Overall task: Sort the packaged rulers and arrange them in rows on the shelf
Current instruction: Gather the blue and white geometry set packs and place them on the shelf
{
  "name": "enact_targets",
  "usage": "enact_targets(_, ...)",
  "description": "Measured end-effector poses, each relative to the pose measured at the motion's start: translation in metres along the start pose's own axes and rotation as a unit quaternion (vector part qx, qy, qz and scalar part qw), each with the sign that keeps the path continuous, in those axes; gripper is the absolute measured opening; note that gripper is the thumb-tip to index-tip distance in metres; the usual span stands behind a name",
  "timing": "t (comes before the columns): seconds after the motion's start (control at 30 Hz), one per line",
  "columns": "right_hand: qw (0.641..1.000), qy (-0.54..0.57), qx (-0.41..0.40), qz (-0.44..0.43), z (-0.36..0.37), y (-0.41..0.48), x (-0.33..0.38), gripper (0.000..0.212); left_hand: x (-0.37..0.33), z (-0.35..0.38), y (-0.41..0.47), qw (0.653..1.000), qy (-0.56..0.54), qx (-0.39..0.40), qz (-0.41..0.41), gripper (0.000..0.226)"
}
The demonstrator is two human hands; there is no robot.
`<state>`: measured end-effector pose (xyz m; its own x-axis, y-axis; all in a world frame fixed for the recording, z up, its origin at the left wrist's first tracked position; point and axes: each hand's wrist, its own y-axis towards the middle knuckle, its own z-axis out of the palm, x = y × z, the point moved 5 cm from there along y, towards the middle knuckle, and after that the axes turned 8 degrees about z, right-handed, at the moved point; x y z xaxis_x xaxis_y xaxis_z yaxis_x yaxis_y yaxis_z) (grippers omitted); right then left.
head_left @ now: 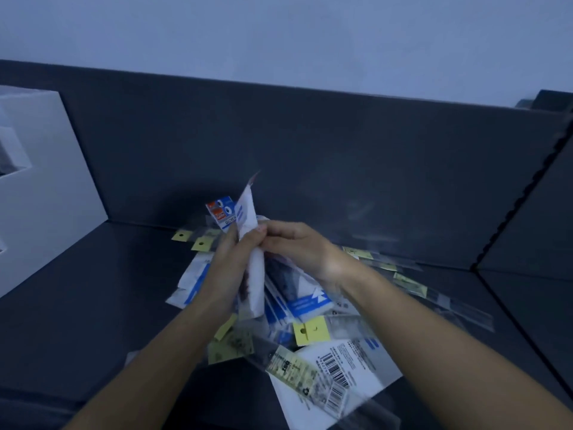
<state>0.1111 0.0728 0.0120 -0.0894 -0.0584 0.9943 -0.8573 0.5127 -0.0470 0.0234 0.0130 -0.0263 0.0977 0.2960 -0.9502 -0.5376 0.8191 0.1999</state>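
Barcoded pack (372,364) lies nearest on shelf (93,305); left hand (229,268), right hand (297,246) both pinch upright white packet (256,283)

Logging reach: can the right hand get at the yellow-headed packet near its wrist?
Not yet, probably: the right hand and left hand both grip a white packet; the yellow-headed packet itself lies uncovered.

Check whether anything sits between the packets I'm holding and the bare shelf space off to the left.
Nothing visible does. The left hand and right hand hold the packets above the loose pile; the shelf to the left looks bare up to the white box.
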Motion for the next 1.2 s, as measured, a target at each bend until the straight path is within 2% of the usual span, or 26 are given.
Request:
enact_targets(0.07, 1.000, 0.020, -0.013, -0.019, -0.008, -0.003, -0.001, 0.028, 0.001, -0.001, 0.000, 1.000, -0.014, -0.011, -0.003, 0.022)
enact_targets(0.1, 1.000, -0.016, -0.013, -0.024, -0.008, -0.003, -0.002, 0.030, 0.001, 0.001, -0.001, 1.000, -0.025, -0.015, -0.010, 0.022)
enact_targets(0.13, 0.995, -0.095, -0.008, -0.032, -0.005, -0.003, -0.003, 0.031, 0.003, 0.002, -0.001, 0.999, -0.036, -0.017, -0.023, 0.028)
enact_targets(0.2, 0.959, -0.274, 0.021, -0.076, 0.006, 0.001, -0.009, 0.029, 0.006, 0.004, -0.002, 0.998, -0.044, -0.007, -0.051, 0.046)
enact_targets(0.23, 0.945, -0.312, 0.019, -0.098, 0.008, 0.003, -0.011, 0.026, 0.007, 0.005, -0.003, 0.997, -0.047, -0.003, -0.061, 0.046)
enact_targets(0.27, 0.944, -0.313, -0.005, -0.106, 0.004, 0.004, -0.011, 0.023, 0.008, 0.004, -0.004, 0.996, -0.056, -0.010, -0.071, 0.040)
enact_targets(0.33, 0.941, -0.286, -0.132, -0.125, -0.023, 0.009, -0.009, 0.021, 0.008, 0.001, -0.006, 0.990, -0.095, -0.038, -0.100, 0.016)
enact_targets(0.37, 0.930, -0.292, -0.198, -0.100, -0.037, 0.011, -0.009, 0.028, 0.009, 0.000, -0.006, 0.986, -0.114, -0.049, -0.108, 0.012)
enact_targets(0.4, 0.927, -0.297, -0.225, -0.042, -0.048, 0.014, -0.015, 0.042, 0.009, 0.000, -0.006, 0.984, -0.132, -0.053, -0.108, 0.017)
enact_targets(0.47, 0.938, -0.277, -0.190, 0.088, -0.054, 0.021, -0.030, 0.064, 0.007, 0.000, -0.007, 0.980, -0.157, -0.061, -0.104, 0.023)
enact_targets(0.5, 0.943, -0.260, -0.170, 0.120, -0.053, 0.022, -0.035, 0.064, 0.006, 0.000, -0.008, 0.978, -0.171, -0.064, -0.104, 0.025)
enact_targets(0.57, 0.950, -0.239, -0.153, 0.133, -0.054, 0.024, -0.037, 0.057, 0.002, -0.002, -0.007, 0.973, -0.196, -0.072, -0.103, 0.028)
enact_targets(0.7, 0.923, -0.318, -0.126, 0.180, -0.061, 0.026, -0.045, 0.059, 0.004, -0.012, -0.004, 0.972, -0.195, -0.078, -0.105, 0.024)
enact_targets(0.83, 0.957, -0.212, -0.122, 0.159, -0.058, 0.024, -0.038, 0.046, 0.001, -0.019, 0.000, 0.952, -0.286, -0.070, -0.087, 0.034)
enact_targets(0.9, 0.973, -0.149, -0.106, 0.141, -0.052, 0.020, -0.031, 0.033, -0.008, -0.015, -0.003, 0.939, -0.334, -0.035, -0.074, 0.040)
enact_targets(0.97, 0.982, -0.129, -0.090, 0.104, -0.046, 0.021, -0.028, 0.032, -0.014, -0.008, -0.005, 0.935, -0.346, -0.004, -0.076, 0.041)
enact_targets(1.03, 0.989, -0.122, -0.053, 0.069, -0.031, 0.022, -0.025, 0.020, -0.012, -0.004, -0.005, 0.944, -0.312, 0.004, -0.103, 0.039)
enact_targets(1.1, 0.993, -0.089, -0.073, 0.036, -0.023, 0.026, -0.026, 0.012, -0.009, -0.003, -0.006, 0.962, -0.247, -0.017, -0.115, 0.029)
enact_targets(1.13, 0.991, -0.070, -0.111, 0.022, -0.022, 0.026, -0.024, 0.010, -0.008, -0.006, -0.003, 0.976, -0.196, -0.036, -0.088, 0.029)
enact_targets(1.2, 0.982, -0.040, -0.182, -0.032, -0.019, 0.025, -0.019, 0.004, -0.012, -0.013, 0.003, 0.995, -0.087, -0.040, 0.025, 0.051)
